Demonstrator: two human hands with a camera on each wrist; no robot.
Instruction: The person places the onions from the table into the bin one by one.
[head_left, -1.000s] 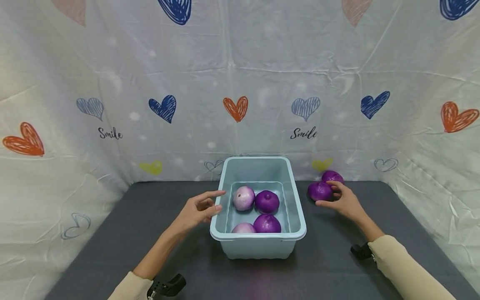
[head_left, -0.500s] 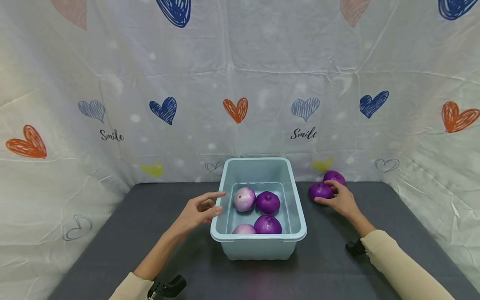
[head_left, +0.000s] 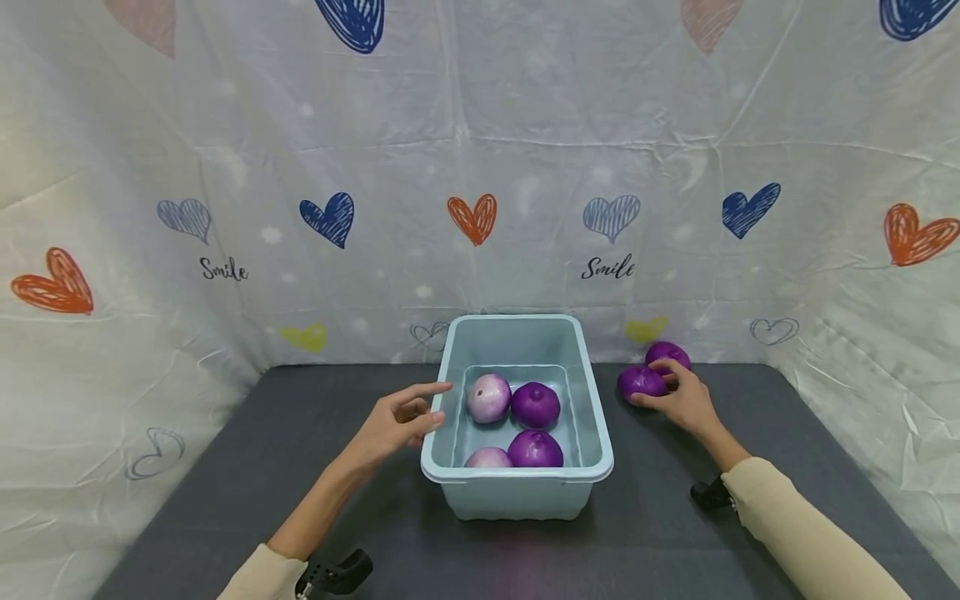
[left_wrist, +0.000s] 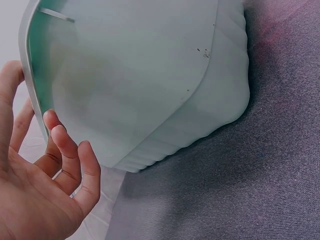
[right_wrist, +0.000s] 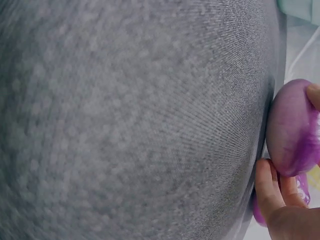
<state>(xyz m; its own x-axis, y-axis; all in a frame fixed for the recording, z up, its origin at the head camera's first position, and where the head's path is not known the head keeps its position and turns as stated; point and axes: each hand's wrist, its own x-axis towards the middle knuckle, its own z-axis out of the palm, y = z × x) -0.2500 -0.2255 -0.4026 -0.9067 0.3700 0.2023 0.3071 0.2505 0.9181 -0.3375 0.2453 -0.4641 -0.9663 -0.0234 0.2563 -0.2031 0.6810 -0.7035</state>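
A pale blue plastic bin [head_left: 517, 493] stands at the table's middle and holds several purple onions. Two of these are deep purple, such as the front onion [head_left: 536, 450]; the others are paler, like the pale onion [head_left: 489, 398]. At the bin's left rim, my left hand [head_left: 397, 421] has its index finger and thumb right at the edge, other fingers loosely bent outside the wall. My right hand [head_left: 684, 403] holds a purple onion [head_left: 639, 382] on the table, thumb on one side, fingers on the other. Behind it lies another purple onion [head_left: 667, 353], partly hidden by the hand.
Dark grey cloth covers the table [head_left: 637, 517]. A white curtain [head_left: 540, 167] printed with hearts hangs directly behind its back edge. Each wrist wears a black strap, such as the left strap [head_left: 333, 573].
My right hand has shifted slightly left and closed in on the nearer onion. The left hand, the bin and its onions stay in place.
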